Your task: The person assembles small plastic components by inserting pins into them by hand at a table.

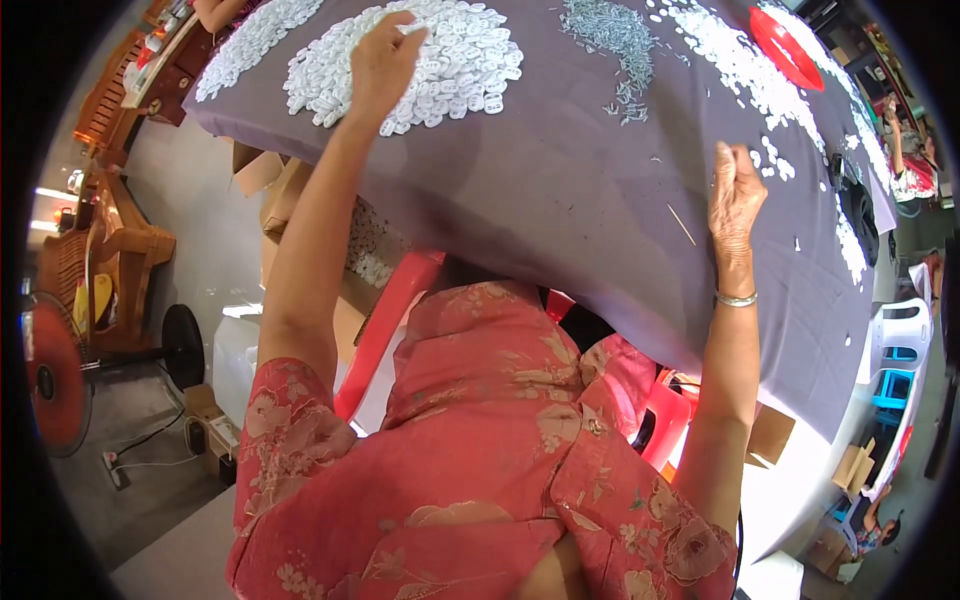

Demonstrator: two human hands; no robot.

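My left hand [382, 62] reaches far across the grey-purple cloth [560, 190] on the table and rests palm down on a large heap of small white plastic pieces [450, 60], fingers curled into them. My right hand [735, 195] sits nearer the table's right side, fingers pinched together; whether it holds a small piece I cannot tell. A pile of thin silver metal pins [615, 40] lies between the two hands, farther back. A single thin stick [682, 225] lies on the cloth just left of my right hand.
More white pieces [750, 70] are spread along the right of the cloth, beside a red dish [785, 45]. Another white heap [250, 40] lies at far left. Cardboard boxes [275, 190], a red chair [395, 310] and a floor fan [60, 370] stand below. Another person [905, 150] sits at far right.
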